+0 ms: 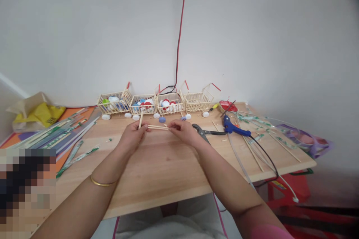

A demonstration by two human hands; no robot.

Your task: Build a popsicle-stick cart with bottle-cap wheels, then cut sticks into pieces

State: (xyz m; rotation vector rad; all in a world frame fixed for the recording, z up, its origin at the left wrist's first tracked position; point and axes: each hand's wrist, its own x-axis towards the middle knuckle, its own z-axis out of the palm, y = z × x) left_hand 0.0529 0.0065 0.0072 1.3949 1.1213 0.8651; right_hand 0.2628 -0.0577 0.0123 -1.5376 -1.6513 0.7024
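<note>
Between my two hands, above the middle of the table, is a small joined piece of thin wooden sticks (157, 127). My left hand (134, 133) pinches its left end, where one stick stands up past the fingers. The fingers of my right hand (181, 130) are closed on the right end. Behind them stands a row of little stick-built carts (169, 104) with bottle-cap wheels and red-tipped handles. Several carts hold coloured caps; the rightmost one (198, 101) shows none inside. Pliers (209, 132) lie just right of my right hand, partly hidden by it.
A blue glue gun (237, 129) with a black cord lies on the right, by a red dish (228, 106) and loose sticks. Wrapped sticks (63, 132) and a yellow bag (45, 115) cover the left. A red stool (294, 190) stands below the table's right edge.
</note>
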